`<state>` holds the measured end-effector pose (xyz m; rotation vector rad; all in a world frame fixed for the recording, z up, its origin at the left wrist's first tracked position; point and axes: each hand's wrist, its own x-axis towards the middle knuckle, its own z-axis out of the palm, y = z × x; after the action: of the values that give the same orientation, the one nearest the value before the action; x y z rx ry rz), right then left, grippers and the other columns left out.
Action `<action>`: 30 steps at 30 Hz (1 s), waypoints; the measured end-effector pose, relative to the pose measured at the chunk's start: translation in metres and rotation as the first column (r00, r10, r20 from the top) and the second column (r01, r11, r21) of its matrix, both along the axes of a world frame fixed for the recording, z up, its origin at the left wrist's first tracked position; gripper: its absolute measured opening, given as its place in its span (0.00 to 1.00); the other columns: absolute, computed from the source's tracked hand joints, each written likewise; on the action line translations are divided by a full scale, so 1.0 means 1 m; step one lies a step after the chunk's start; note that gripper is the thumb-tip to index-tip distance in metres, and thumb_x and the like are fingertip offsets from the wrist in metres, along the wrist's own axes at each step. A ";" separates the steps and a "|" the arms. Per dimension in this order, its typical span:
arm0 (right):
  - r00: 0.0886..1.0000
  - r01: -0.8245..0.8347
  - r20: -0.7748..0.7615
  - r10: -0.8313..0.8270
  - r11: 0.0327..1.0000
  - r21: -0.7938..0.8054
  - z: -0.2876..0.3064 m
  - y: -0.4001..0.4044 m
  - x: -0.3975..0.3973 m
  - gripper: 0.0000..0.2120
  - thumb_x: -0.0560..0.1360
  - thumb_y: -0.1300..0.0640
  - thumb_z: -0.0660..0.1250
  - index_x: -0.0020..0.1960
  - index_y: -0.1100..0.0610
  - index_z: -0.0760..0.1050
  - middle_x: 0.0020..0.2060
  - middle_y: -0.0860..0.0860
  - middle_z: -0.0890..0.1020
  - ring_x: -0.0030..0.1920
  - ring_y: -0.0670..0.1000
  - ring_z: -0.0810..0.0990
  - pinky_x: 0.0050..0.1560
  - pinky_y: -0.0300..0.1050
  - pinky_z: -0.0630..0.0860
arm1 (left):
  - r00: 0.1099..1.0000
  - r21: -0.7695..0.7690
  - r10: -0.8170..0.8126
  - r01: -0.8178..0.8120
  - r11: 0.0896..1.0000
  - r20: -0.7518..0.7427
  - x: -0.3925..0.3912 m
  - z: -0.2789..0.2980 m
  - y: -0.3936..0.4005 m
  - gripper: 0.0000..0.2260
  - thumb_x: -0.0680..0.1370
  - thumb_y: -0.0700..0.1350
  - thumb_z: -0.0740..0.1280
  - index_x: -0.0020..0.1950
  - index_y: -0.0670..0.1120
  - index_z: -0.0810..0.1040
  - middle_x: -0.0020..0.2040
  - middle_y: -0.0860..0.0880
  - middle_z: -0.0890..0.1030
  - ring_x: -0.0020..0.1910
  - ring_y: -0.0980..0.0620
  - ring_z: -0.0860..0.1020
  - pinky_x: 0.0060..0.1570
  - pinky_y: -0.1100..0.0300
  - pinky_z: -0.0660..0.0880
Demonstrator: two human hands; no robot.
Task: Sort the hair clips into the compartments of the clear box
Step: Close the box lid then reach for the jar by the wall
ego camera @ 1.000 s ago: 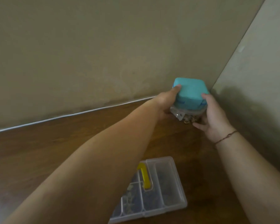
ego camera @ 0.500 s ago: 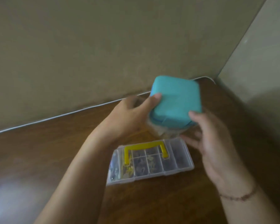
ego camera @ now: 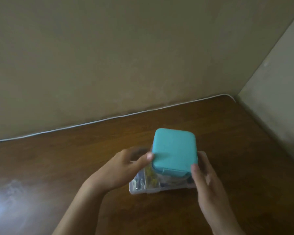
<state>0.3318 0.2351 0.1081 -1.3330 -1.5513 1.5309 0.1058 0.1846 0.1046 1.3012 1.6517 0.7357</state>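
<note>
Just below centre of my view, both hands hold a teal-lidded container (ego camera: 174, 152) in the air, right above the clear box (ego camera: 143, 187). My left hand (ego camera: 124, 168) comes in from 7 o'clock and grips the container's left side, thumb pressed on the lid's edge and the other fingers (ego camera: 136, 150) curled round behind it. My right hand (ego camera: 206, 182) comes in from 5 o'clock and clasps the right side, its thumb up against the lid's near corner; the rest of its fingers are hidden behind the container, so I cannot tell how they lie.

The clear box rests on the dark wooden worktop (ego camera: 58, 158), mostly covered by the container and my hands. Only its near-left end shows, at 7 o'clock from the lid, with blurred yellow and dark bits that look like hair clips (ego camera: 150, 175) inside its compartments. I cannot tell which compartment holds what.

Compared with half a second ago, the container now sits lower in my view and nearer to me, directly over the box instead of beyond its far edge. The box's yellow handle, visible then, is now hidden beneath the lid. A second ago the container was off at 1 o'clock near the wall corner (ego camera: 236, 97).
</note>
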 end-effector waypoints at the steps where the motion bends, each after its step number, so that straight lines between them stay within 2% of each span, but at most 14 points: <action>1: 0.999 0.036 0.019 -0.037 0.998 0.052 -0.004 -0.002 0.005 0.23 0.66 0.22 0.55 0.57 0.27 0.68 0.55 0.29 0.76 0.55 0.39 0.78 0.55 0.42 0.76 | 0.998 0.016 0.011 -0.010 1.000 -0.054 -0.006 -0.011 -0.009 0.40 0.64 0.79 0.59 0.70 0.59 0.70 0.70 0.56 0.74 0.66 0.59 0.74 0.65 0.53 0.74; 3: 0.974 0.199 0.067 -0.214 0.962 0.189 -0.019 -0.006 0.021 0.27 0.61 0.22 0.58 0.54 0.33 0.75 0.56 0.37 0.80 0.55 0.45 0.80 0.51 0.39 0.77 | 0.974 0.112 0.109 -0.088 0.990 -0.200 -0.014 -0.043 -0.030 0.46 0.61 0.79 0.64 0.74 0.63 0.58 0.76 0.59 0.61 0.75 0.61 0.62 0.71 0.55 0.65; 5: 0.926 0.215 0.221 -0.307 0.908 0.360 -0.038 -0.008 0.034 0.28 0.62 0.23 0.60 0.52 0.39 0.77 0.58 0.47 0.80 0.56 0.50 0.79 0.49 0.40 0.77 | 0.956 0.191 0.205 -0.165 0.968 -0.211 -0.009 -0.078 -0.049 0.50 0.60 0.74 0.73 0.77 0.63 0.55 0.78 0.59 0.57 0.77 0.59 0.59 0.72 0.51 0.64; 7: 0.874 0.122 0.393 -0.287 0.911 0.394 -0.059 -0.004 0.040 0.29 0.63 0.23 0.60 0.56 0.40 0.74 0.65 0.50 0.74 0.60 0.56 0.76 0.51 0.51 0.79 | 0.953 0.222 0.290 -0.264 0.938 -0.090 0.005 -0.107 -0.057 0.52 0.58 0.66 0.80 0.76 0.67 0.56 0.76 0.55 0.64 0.73 0.55 0.68 0.68 0.45 0.71; 8: 0.869 0.117 0.406 -0.282 0.915 0.385 -0.070 -0.002 0.040 0.29 0.63 0.23 0.60 0.58 0.36 0.72 0.66 0.51 0.73 0.60 0.58 0.76 0.49 0.53 0.80 | 0.939 0.253 0.339 -0.316 0.914 -0.053 0.012 -0.115 -0.058 0.51 0.57 0.63 0.82 0.75 0.68 0.59 0.74 0.54 0.70 0.70 0.54 0.73 0.64 0.44 0.75; 9: 0.876 0.142 0.383 -0.292 0.916 0.376 -0.078 0.001 0.040 0.27 0.63 0.23 0.61 0.59 0.31 0.70 0.65 0.51 0.73 0.58 0.57 0.76 0.48 0.48 0.80 | 0.925 0.279 0.379 -0.357 0.891 -0.030 0.019 -0.121 -0.055 0.50 0.57 0.62 0.83 0.74 0.67 0.61 0.71 0.54 0.73 0.67 0.54 0.76 0.61 0.44 0.77; 11: 0.904 0.160 0.315 -0.289 0.912 0.377 -0.092 0.015 0.045 0.26 0.64 0.33 0.71 0.58 0.23 0.66 0.63 0.49 0.74 0.56 0.54 0.77 0.47 0.29 0.76 | 0.905 0.310 0.425 -0.405 0.860 0.002 0.031 -0.126 -0.045 0.48 0.56 0.61 0.84 0.72 0.67 0.65 0.68 0.55 0.77 0.65 0.55 0.78 0.59 0.47 0.78; 12: 0.910 0.150 0.303 -0.282 0.907 0.394 -0.097 0.025 0.049 0.31 0.64 0.43 0.77 0.58 0.22 0.65 0.62 0.49 0.76 0.56 0.55 0.78 0.48 0.25 0.74 | 0.901 0.319 0.434 -0.411 0.854 -0.002 0.037 -0.126 -0.037 0.47 0.56 0.62 0.83 0.71 0.68 0.65 0.67 0.56 0.77 0.65 0.57 0.77 0.60 0.50 0.78; 13: 0.903 0.148 0.312 -0.295 0.896 0.418 -0.100 0.036 0.054 0.36 0.64 0.53 0.79 0.57 0.22 0.66 0.61 0.50 0.77 0.56 0.55 0.78 0.50 0.25 0.73 | 0.897 0.324 0.442 -0.414 0.851 -0.016 0.043 -0.125 -0.028 0.46 0.56 0.63 0.83 0.70 0.70 0.65 0.67 0.57 0.77 0.66 0.59 0.76 0.61 0.54 0.77; 15: 0.891 0.188 0.306 -0.335 0.886 0.423 -0.101 0.061 0.062 0.36 0.65 0.60 0.78 0.56 0.25 0.68 0.61 0.49 0.77 0.56 0.56 0.79 0.51 0.31 0.75 | 0.886 0.315 0.461 -0.424 0.849 -0.052 0.057 -0.122 -0.005 0.44 0.56 0.66 0.80 0.70 0.69 0.66 0.68 0.60 0.75 0.67 0.61 0.74 0.63 0.58 0.75; 19: 0.884 0.127 0.373 -0.283 0.912 0.390 -0.091 0.129 0.078 0.23 0.71 0.57 0.72 0.62 0.42 0.70 0.65 0.52 0.74 0.62 0.55 0.75 0.56 0.52 0.77 | 0.864 0.229 0.500 -0.475 0.850 -0.061 0.084 -0.110 0.059 0.44 0.58 0.67 0.76 0.70 0.66 0.62 0.65 0.61 0.72 0.63 0.62 0.74 0.61 0.55 0.77; 23: 0.869 0.112 0.423 -0.257 0.935 0.337 -0.085 0.203 0.089 0.23 0.75 0.51 0.68 0.68 0.46 0.69 0.65 0.49 0.74 0.63 0.51 0.74 0.58 0.50 0.76 | 0.847 0.193 0.528 -0.510 0.839 -0.058 0.104 -0.099 0.131 0.45 0.62 0.60 0.78 0.75 0.59 0.61 0.66 0.60 0.71 0.63 0.58 0.74 0.62 0.52 0.77; 27: 0.892 0.091 0.391 -0.226 0.938 0.333 -0.084 0.265 0.094 0.24 0.76 0.51 0.67 0.71 0.46 0.67 0.65 0.50 0.76 0.62 0.51 0.76 0.56 0.45 0.74 | 0.845 0.174 0.531 -0.514 0.840 -0.066 0.116 -0.091 0.195 0.45 0.66 0.58 0.77 0.78 0.57 0.58 0.72 0.54 0.69 0.66 0.54 0.73 0.64 0.50 0.75; 30: 0.906 0.082 0.379 -0.187 0.957 0.277 -0.086 0.302 0.095 0.26 0.77 0.49 0.65 0.73 0.43 0.62 0.69 0.50 0.72 0.69 0.53 0.71 0.62 0.52 0.71 | 0.844 0.171 0.528 -0.509 0.843 -0.091 0.120 -0.089 0.234 0.43 0.68 0.59 0.76 0.78 0.57 0.57 0.71 0.51 0.70 0.67 0.51 0.73 0.64 0.48 0.75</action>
<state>0.4270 0.5374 0.0221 -1.6330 -1.7852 0.9679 0.2253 0.4187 0.0153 1.0093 2.1337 1.1237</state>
